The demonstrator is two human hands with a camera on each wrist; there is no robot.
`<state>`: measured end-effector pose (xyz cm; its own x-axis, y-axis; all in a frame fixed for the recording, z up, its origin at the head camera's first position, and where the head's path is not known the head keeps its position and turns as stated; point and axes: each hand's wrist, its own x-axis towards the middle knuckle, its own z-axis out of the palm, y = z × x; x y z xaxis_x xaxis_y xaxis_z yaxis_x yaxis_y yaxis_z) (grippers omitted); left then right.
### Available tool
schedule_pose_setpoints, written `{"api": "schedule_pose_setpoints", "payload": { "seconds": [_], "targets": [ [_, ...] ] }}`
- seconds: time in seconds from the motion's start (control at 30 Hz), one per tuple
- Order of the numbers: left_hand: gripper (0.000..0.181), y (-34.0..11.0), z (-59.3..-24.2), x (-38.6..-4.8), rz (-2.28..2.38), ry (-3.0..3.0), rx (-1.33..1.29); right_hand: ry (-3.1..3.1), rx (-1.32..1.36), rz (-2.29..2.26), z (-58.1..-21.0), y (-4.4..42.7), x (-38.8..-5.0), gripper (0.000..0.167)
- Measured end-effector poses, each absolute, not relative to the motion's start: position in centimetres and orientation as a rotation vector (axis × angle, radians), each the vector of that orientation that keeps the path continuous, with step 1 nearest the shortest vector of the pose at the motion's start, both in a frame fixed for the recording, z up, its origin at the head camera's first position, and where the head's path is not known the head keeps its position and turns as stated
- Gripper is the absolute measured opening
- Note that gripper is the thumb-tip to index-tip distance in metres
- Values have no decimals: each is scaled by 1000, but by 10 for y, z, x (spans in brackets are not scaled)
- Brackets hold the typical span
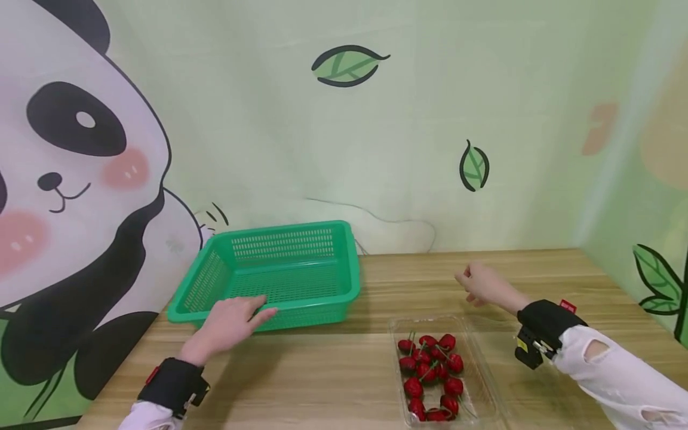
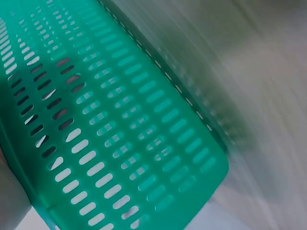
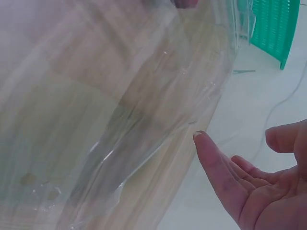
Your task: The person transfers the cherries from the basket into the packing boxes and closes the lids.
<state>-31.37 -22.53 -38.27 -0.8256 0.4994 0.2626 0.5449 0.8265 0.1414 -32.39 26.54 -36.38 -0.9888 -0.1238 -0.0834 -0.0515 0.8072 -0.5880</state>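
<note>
My left hand (image 1: 228, 322) is at the near rim of a green plastic basket (image 1: 352, 286), its fingers over the edge and the thumb held apart. In the left wrist view the slotted basket wall (image 2: 124, 120) fills much of the picture, and only a sliver of hand (image 2: 12, 196) shows at the left edge. My right hand (image 1: 488, 285) hovers beyond the clear plastic box, fingers loosely bent, holding nothing. In the right wrist view the hand's (image 3: 259, 187) thumb and fingers are apart. Red cherries (image 1: 427, 373) with stems lie inside the clear box (image 1: 478, 364).
A transparent lid (image 1: 529, 382) lies folded out to the right of the box; its sheet (image 3: 110, 158) covers much of the right wrist view. The wooden tabletop (image 1: 317, 376) ends at a fabric backdrop (image 1: 258, 137) printed with a panda and leaves.
</note>
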Motion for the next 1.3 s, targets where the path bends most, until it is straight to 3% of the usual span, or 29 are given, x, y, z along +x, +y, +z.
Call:
{"api": "schedule_pose_setpoints", "payload": {
  "seconds": [0.2, 0.67, 0.93, 1.13, 1.3],
  "targets": [
    [53, -260, -380, -313, -299, -2856, -713, 2886, -147, -920, -366, 265, -315, 24],
    [40, -291, -373, -325, -432, -2942, -525, 2902, -350, -782, -359, 266, -295, 31],
    [8, -251, -364, -311, -376, -2471, -673, 2792, -407, -671, -359, 260, -275, 40],
    [22, -196, -353, -300, -341, -2090, -969, 2781, -416, -663, -365, 250, -272, 41],
    [21, -153, -358, -289, -279, -2099, -1189, 2864, -485, -611, -368, 234, -277, 37]
  ]
}}
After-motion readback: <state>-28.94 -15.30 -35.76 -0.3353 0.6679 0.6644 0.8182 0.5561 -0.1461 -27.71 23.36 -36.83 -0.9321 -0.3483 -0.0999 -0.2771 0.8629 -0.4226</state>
